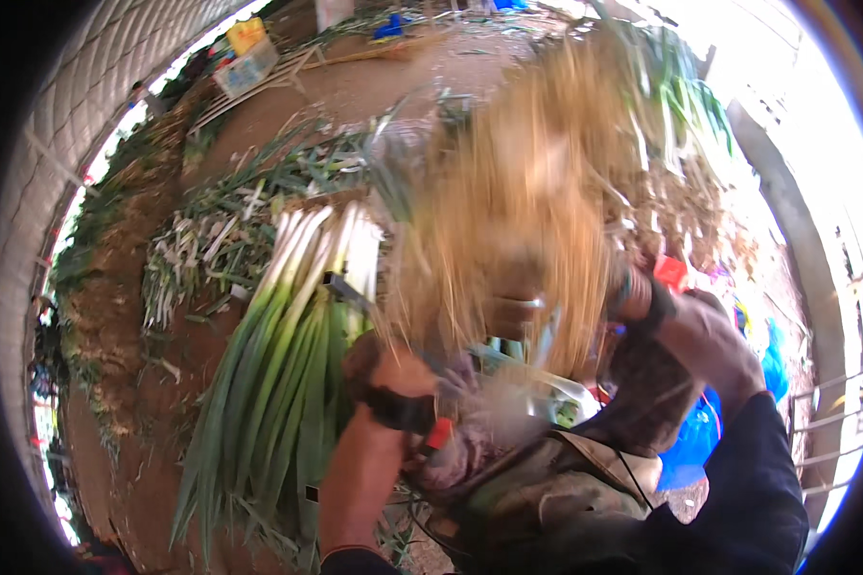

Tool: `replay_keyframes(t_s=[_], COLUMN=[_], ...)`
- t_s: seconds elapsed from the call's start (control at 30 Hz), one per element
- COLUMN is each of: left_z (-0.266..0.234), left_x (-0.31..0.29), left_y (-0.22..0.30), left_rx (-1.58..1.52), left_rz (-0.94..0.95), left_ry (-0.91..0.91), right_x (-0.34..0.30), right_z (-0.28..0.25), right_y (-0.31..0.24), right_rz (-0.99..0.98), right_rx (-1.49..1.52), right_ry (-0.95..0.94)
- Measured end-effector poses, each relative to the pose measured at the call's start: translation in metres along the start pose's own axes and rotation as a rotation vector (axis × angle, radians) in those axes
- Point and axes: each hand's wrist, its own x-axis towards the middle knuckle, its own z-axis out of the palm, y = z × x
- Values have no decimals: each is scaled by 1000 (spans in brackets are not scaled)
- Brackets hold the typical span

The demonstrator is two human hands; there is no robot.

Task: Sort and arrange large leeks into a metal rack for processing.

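A large straw-coloured bundle of long dry strands (537,201), smeared by motion, rises in front of me and hides much of the middle. At its right edge is my right hand (631,290), its fingers covered by the strands. My left hand (393,369) is low on the bundle's left side, blurred, fingers not clear. By that hand a dark bar-like piece (345,287) sticks out; whether I hold it cannot be made out. Just left of my left hand lies a pile of trimmed leeks (288,355), white ends away from me and green leaves toward me.
Leek trimmings (211,240) litter the ground at left. More leeks with roots (676,125) lie at far right. A blue plastic bag (690,441) and a red object (671,273) are near my right arm. A low rack (254,81) with a yellow container stands far left.
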Motion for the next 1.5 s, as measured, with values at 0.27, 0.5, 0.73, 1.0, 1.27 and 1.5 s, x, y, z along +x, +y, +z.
replay_keyframes(t_s=[0.27,0.5,0.73,1.0,1.27,1.5], left_z=[86,162,169,169,112,139], left_x=[-22,-46,-40,-36,-18,-3], left_y=[81,61,22,24,70,46], left_rx=[468,223,113,178,107,185], left_rz=[399,234,125,73,97,-19], left_ry=[-279,-385,-350,-482,-563,-726], right_x=[74,68,21,4,31,27], right_z=[-138,-183,-163,-164,-194,-201], right_y=[-116,-109,-134,-93,-137,-129], right_rz=[41,-325,434,-100,285,-219], right_rx=[334,-357,-31,-472,322,-446], right_ry=[44,99,285,155,145,-72])
